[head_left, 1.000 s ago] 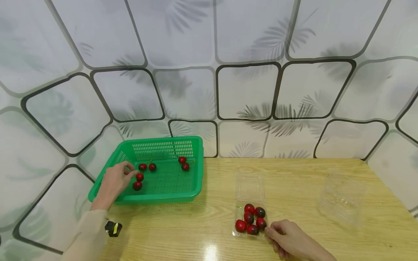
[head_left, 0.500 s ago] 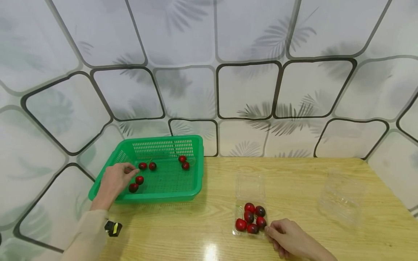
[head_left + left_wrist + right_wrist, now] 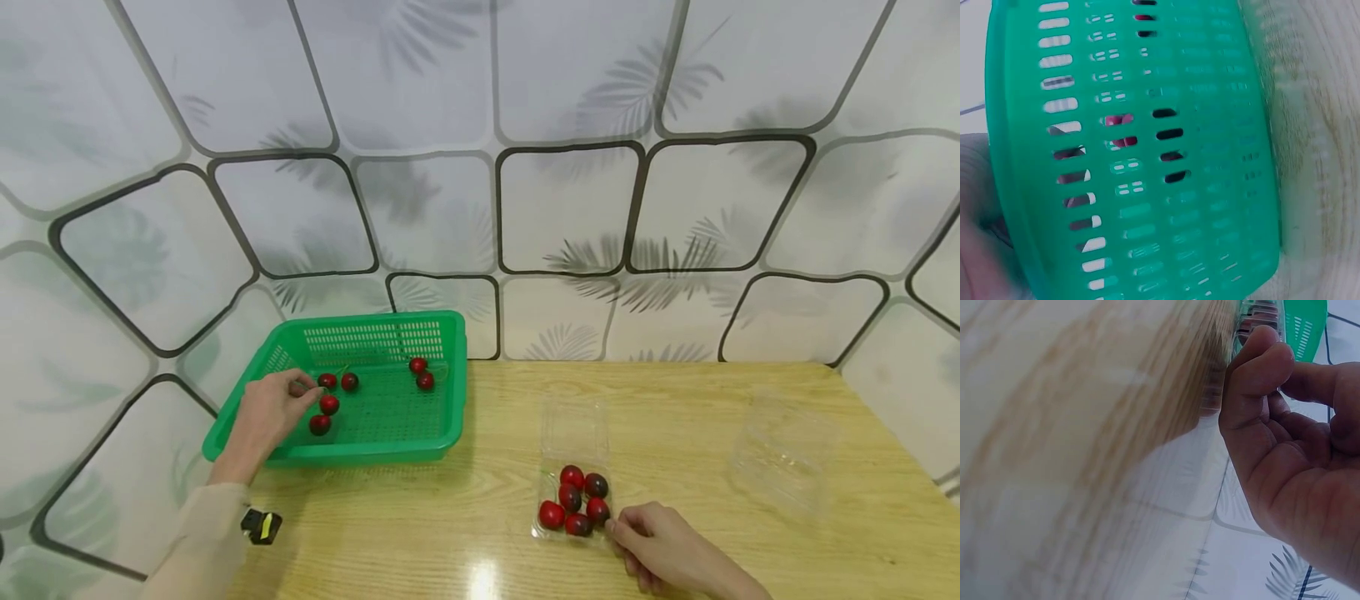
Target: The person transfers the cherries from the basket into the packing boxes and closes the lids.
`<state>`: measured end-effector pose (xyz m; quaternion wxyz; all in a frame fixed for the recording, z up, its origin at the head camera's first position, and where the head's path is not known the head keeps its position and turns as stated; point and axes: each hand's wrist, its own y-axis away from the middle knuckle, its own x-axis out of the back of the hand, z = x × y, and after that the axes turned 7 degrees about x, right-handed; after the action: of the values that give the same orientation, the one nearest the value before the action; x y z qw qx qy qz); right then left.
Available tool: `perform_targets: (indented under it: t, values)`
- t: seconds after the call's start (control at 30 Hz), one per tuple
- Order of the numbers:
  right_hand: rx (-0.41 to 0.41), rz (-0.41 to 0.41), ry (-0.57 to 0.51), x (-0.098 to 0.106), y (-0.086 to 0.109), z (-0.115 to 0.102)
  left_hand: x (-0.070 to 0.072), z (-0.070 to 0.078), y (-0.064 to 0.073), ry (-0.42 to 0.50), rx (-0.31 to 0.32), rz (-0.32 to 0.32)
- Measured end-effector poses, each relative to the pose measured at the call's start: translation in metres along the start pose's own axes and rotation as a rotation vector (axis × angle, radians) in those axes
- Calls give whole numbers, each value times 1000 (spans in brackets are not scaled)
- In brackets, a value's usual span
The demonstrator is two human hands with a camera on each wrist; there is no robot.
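In the head view my left hand (image 3: pixel 272 410) reaches over the left side of a green basket (image 3: pixel 345 454), thumb and fingertips pinched together at a thin stem. Two dark red cherries (image 3: pixel 329 405) hang just below those fingertips. The left wrist view shows mostly the basket's slotted wall (image 3: pixel 1141 231), with part of the hand (image 3: pixel 985 219) at its left edge. My right hand (image 3: pixel 671 546) pinches the near right edge of an open clear plastic box (image 3: pixel 573 427) holding several cherries (image 3: pixel 570 497). In the right wrist view the right hand's (image 3: pixel 1291 437) thumb and curled index finger meet at the box edge.
Two cherries (image 3: pixel 349 382) lie at the back left of the basket and two more cherries (image 3: pixel 425 381) at its back right. Another clear plastic container (image 3: pixel 783 458) stands on the right of the wooden table (image 3: pixel 390 533). A patterned wall covering (image 3: pixel 562 208) rises behind.
The cherry pair below my left fingertips swings left, then back right; the left hand shifts slightly right and up. My right hand stays at the box edge.
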<state>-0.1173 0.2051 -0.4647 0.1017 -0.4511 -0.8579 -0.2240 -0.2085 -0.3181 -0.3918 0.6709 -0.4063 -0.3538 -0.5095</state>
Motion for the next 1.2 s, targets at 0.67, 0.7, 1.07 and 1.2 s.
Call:
perform_targets:
  t: [0.67, 0.7, 1.07, 1.2]
  values:
    - [2, -4, 6, 1, 0, -2, -3, 32, 12, 100, -102, 104]
    - [4, -2, 1, 1, 0, -1, -3, 34, 13, 103, -105, 107]
    - [-12, -7, -59, -3, 3, 0, -8, 46, 20, 121, -116, 82]
    - [-11, -3, -57, -3, 3, -1, -11, 47, 19, 125, -130, 85]
